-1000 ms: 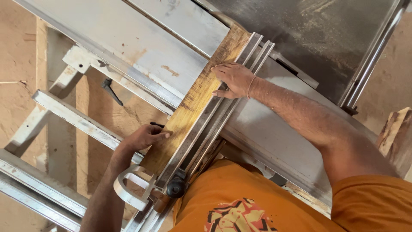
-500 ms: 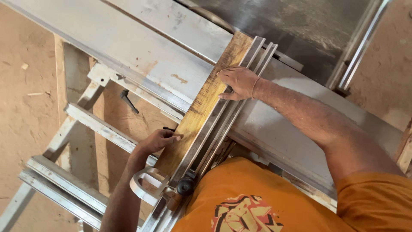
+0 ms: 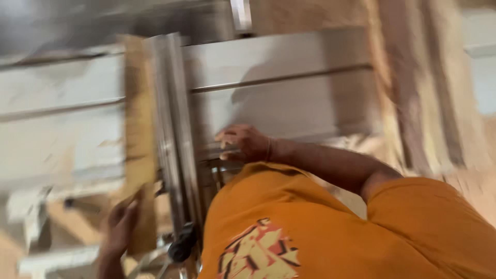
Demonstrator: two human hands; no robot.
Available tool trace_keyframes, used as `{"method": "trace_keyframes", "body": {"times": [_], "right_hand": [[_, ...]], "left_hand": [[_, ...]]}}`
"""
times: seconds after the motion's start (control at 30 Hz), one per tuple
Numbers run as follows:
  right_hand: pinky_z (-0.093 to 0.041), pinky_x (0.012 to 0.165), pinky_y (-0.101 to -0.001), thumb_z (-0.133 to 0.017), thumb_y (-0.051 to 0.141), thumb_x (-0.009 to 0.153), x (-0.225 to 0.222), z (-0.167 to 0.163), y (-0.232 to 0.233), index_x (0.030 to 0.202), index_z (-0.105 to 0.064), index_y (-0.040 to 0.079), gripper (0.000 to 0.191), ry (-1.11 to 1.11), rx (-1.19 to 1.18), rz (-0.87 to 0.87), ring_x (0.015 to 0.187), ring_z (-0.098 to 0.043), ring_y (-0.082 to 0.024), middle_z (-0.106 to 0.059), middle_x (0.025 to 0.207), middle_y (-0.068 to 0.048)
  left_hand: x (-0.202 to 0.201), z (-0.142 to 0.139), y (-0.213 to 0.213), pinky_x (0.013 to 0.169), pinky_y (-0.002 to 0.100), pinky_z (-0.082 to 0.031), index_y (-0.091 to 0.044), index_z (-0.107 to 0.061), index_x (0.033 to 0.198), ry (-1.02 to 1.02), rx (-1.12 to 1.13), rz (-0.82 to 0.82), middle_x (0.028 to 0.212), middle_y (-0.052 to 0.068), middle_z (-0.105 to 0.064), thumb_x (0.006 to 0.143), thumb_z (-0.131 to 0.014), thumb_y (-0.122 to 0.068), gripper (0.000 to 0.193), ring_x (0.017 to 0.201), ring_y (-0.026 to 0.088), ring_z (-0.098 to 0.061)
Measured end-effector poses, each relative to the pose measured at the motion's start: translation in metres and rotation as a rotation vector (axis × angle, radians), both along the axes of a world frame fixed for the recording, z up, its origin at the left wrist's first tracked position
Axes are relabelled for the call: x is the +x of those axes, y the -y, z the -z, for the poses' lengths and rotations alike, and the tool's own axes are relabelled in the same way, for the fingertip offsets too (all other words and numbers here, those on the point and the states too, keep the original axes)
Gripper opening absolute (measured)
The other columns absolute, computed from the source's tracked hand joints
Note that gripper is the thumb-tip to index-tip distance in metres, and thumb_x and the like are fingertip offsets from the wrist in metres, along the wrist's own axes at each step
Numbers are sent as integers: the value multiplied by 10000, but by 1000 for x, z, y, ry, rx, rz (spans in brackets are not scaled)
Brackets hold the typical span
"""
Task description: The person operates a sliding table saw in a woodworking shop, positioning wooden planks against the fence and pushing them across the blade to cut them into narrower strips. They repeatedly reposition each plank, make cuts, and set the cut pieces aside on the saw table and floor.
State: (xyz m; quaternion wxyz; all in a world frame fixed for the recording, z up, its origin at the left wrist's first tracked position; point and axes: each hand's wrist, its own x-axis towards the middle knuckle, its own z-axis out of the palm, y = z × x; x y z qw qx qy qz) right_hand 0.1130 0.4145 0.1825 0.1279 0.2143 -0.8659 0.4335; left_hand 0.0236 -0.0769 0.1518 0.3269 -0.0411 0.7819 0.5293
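Wooden plank (image 3: 138,129), pale yellow and long, flat on the grey table (image 3: 289,103) of a woodworking machine, running away from the body. Sits with its right long edge against a ribbed metal fence (image 3: 173,134), touching or all but touching; too smeared by motion blur to settle which. Far end near the table's back edge, near end just in front of the orange shirt (image 3: 320,232), to its left.

Left hand (image 3: 120,227) at the plank's near end, fingers (image 3: 129,209) laid along its left edge and lower face. Gripping or only pressing: cannot tell through the blur. Right hand (image 3: 243,143) on the other side of the fence, apart from the plank, fingers (image 3: 225,139) bent over the table's near edge beside the fence. Clasping the edge or merely resting there: cannot tell either. Nothing loose visible in that hand.

Below, at the fence's near end, a black knob (image 3: 182,247) just beside the shirt.

As for progress, judged from how things lie: plank whole, no cut line or offcut in view, so placed and lined up along the fence but not visibly worked. Looks like an early stage, with only one hand on the wood. No blade discernible in this smeared view, hence no telling how near the plank sits to it.
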Motion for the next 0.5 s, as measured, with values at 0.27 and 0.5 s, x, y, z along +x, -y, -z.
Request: {"method": "trace_keyframes", "body": {"times": [0.27,0.5], "right_hand": [[-595,923,-398,-687,299,1015,187,-23,-33,1055,-680,66,237,372,-399,684,1023,-736,-259,-756,1159,-139],[-566,1082,-360,-684,339,1066,204,-110,20,1451,-520,29,521,-1,-592,627,1258,-663,-212,-636,1349,-118]], "left_hand": [[-63,-174,-96,649,248,-426,-1,-680,1226,-620,51,169,839,-4,-620,1019,-704,-222,303,713,85,-537],[20,-211,-241,692,230,-489,18,-656,1150,-571,430,582,874,28,-685,986,-782,-181,287,739,83,-621]]}}
